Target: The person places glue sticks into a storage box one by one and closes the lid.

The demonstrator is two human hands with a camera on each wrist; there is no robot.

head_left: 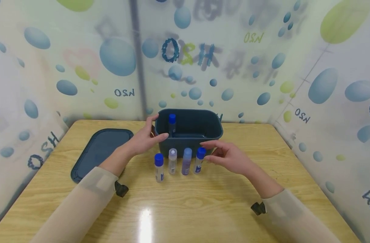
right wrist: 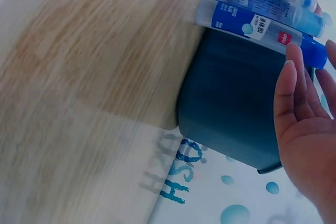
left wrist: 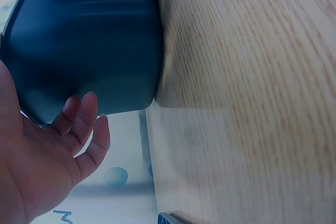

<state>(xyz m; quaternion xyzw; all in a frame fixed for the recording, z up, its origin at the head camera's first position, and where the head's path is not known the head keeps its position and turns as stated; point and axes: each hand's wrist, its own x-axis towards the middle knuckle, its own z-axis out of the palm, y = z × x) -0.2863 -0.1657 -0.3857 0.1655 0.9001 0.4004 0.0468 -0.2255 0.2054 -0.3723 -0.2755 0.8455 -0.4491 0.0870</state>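
Observation:
A dark teal plastic bin (head_left: 188,143) stands on the table, with a blue-capped glue tube (head_left: 172,120) upright inside at its left. My left hand (head_left: 142,139) holds the bin's left front corner, thumb at the front rim and fingers along the side wall. Before the bin, several glue tubes stand in a row: one with a blue cap (head_left: 159,168) at the left, a clear-capped one (head_left: 172,162) and a light-blue one (head_left: 186,162). At the rightmost blue-capped glue tube (head_left: 199,161), my right hand (head_left: 230,158) has thumb and forefinger spread about the cap; firm contact is not visible.
A flat dark lid (head_left: 104,152) lies at the table's left, behind my left forearm. The wooden table (head_left: 188,209) backs onto a white patterned wall sheet (head_left: 185,81), with further sheets at both sides. A small black device is strapped under each wrist.

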